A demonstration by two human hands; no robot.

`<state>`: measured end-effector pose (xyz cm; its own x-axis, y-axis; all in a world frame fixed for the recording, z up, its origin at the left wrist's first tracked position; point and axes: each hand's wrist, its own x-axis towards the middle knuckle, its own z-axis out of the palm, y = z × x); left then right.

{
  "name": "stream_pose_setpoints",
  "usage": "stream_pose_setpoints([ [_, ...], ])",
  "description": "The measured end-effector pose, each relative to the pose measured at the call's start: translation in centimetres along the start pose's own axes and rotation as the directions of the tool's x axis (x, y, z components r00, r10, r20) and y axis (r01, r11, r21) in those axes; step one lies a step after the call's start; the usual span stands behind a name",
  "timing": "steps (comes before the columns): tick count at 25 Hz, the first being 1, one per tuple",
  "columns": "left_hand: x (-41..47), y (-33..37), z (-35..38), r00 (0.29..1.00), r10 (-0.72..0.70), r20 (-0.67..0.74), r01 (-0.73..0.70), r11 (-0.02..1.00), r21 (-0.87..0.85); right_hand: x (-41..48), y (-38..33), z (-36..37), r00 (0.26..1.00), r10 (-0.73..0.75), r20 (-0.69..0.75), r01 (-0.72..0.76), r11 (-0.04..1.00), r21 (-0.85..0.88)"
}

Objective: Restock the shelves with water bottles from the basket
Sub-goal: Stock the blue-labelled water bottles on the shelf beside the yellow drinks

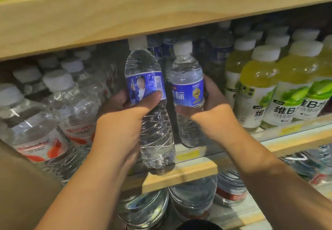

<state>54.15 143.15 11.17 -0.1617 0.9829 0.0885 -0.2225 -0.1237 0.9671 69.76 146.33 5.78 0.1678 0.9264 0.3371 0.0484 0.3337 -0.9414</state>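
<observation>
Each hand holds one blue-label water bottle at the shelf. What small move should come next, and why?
I would probably ease the left bottle, gripped by the left hand, forward and down: its base hangs over the front edge of the shelf. The right bottle, in the right hand, is deeper in the gap between the red-label bottles and the yellow-green drinks.

Pale matt wood shelf edge (179, 174) at six o'clock; clear, glossy, crinkled plastic water bottles (156, 130) with shiny blue labels (143, 86).
</observation>
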Motion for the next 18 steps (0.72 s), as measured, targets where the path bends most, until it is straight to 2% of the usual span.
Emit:
stream_pose_setpoints([
  [3, 0.1, -0.1, 0.2, 1.000, -0.003, -0.011, 0.003, 1.000, 0.015, -0.7, 0.5, -0.5, 1.000, 0.021, 0.015, -0.020, 0.997, -0.078],
  [9, -0.1, -0.2, 0.0, 1.000, 0.024, -0.014, -0.024, 0.999, 0.040, -1.8, 0.7, -1.6, 0.992, 0.104, 0.069, -0.061, 0.888, -0.457],
  [14, -0.6, -0.1, -0.2, 0.999, 0.039, -0.020, -0.038, 0.998, 0.050, -1.6, 0.6, -2.3, 0.992, 0.125, -0.005, -0.107, 0.829, -0.549],
  [18, -0.5, -0.3, -0.4, 0.997, 0.070, -0.020, -0.069, 0.994, 0.082, -0.4, 1.3, -2.2, 0.985, 0.150, -0.082, -0.171, 0.830, -0.531],
])
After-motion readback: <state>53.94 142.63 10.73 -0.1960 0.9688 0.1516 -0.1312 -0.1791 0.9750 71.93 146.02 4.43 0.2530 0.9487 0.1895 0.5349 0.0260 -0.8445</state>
